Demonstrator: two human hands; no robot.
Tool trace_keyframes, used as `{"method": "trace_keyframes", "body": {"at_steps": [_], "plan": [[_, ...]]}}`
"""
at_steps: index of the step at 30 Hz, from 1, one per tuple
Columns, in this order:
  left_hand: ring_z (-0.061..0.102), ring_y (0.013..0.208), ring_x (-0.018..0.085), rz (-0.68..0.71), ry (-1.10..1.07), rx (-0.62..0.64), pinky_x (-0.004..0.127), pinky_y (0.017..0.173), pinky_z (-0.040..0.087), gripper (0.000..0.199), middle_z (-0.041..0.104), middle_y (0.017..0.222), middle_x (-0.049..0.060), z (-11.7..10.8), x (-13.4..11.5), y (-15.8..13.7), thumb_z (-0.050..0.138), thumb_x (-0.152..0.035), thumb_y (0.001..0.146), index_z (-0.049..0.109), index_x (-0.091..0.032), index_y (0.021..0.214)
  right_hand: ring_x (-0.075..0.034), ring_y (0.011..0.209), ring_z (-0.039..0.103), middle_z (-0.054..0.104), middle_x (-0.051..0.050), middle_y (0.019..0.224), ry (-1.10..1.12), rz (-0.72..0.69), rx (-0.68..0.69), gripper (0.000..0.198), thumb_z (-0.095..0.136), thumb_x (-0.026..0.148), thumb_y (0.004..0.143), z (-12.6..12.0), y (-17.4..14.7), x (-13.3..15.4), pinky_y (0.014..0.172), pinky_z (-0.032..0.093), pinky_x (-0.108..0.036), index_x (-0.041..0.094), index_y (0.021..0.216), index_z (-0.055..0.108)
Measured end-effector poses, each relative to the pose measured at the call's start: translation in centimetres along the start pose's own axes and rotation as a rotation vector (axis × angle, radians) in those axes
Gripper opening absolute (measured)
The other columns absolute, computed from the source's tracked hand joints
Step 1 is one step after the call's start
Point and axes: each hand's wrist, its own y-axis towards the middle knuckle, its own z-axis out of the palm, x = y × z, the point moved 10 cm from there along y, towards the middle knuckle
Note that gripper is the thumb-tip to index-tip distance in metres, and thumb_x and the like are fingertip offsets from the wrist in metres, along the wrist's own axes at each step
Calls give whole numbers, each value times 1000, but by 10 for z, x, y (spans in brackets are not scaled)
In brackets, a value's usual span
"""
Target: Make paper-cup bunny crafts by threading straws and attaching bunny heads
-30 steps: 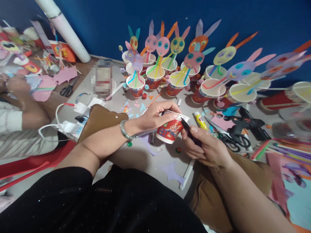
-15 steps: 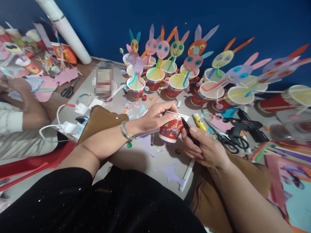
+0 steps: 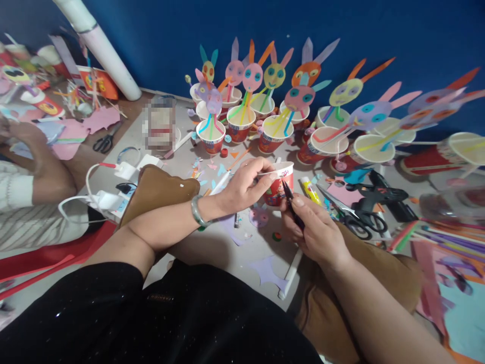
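Note:
My left hand, with a bangle on its wrist, is closed at the left side of a red paper cup, pinching near its rim. The cup stands roughly upright, its white inside partly showing. My right hand grips a slim black pointed tool, its tip close to or against the cup's front wall; contact is unclear. Below the cup lies a round purple paper face. To the right are a yellow glue stick and scissors.
Several paper cups with rabbit-like paper faces stand along the blue wall. A black glue gun lies at right, beside colourful straws. White chargers with cables sit at left. Another person's arm is at far left.
The cup has moved up and slightly right and now shows its opening. The purple paper face below has come into fuller view. My right hand keeps the black tool near the cup.

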Motion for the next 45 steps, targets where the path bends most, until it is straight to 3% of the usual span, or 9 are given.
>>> {"method": "trace_keyframes", "body": {"at_steps": [5, 16, 27, 38, 45], "plan": [[61, 95, 18, -8, 4, -15, 35, 86, 54, 28, 64, 96, 7, 6, 0, -9, 51, -46, 104, 53, -20, 97, -10, 39, 32, 41, 7, 50, -246, -170, -103, 46, 60, 69, 95, -10, 0, 8, 38, 27, -27, 25, 82, 57], [60, 94, 18, -95, -47, 1, 35, 84, 53, 30, 60, 96, 7, 15, 6, -18, 46, -50, 106, 50, -20, 103, -12, 47, 39, 46, 5, 55, -601, -278, -253, 49, 48, 69, 101, -12, -9, 20, 45, 32, -28, 24, 81, 50], [59, 89, 17, -33, -38, 32, 35, 83, 52, 25, 59, 95, 5, 20, 0, -21, 44, -45, 107, 48, -20, 105, -12, 44, 44, 50, 4, 53, -793, -385, -274, 45, 45, 63, 104, -6, -13, 38, 45, 35, -27, 24, 81, 50], [58, 84, 16, -72, -63, 42, 34, 79, 47, 27, 57, 85, 2, 21, 0, -22, 44, -48, 107, 46, -21, 106, -14, 46, 48, 52, 4, 55, -898, -470, -294, 31, 48, 47, 104, -5, -15, 42, 48, 36, -27, 24, 83, 49], [56, 81, 16, -95, -74, 42, 35, 80, 47, 25, 56, 82, 0, 22, 1, -23, 45, -47, 107, 45, -22, 106, -15, 47, 46, 51, 4, 56, -938, -508, -294, 29, 48, 46, 104, -3, -14, 42, 49, 33, -29, 25, 84, 47]]}}
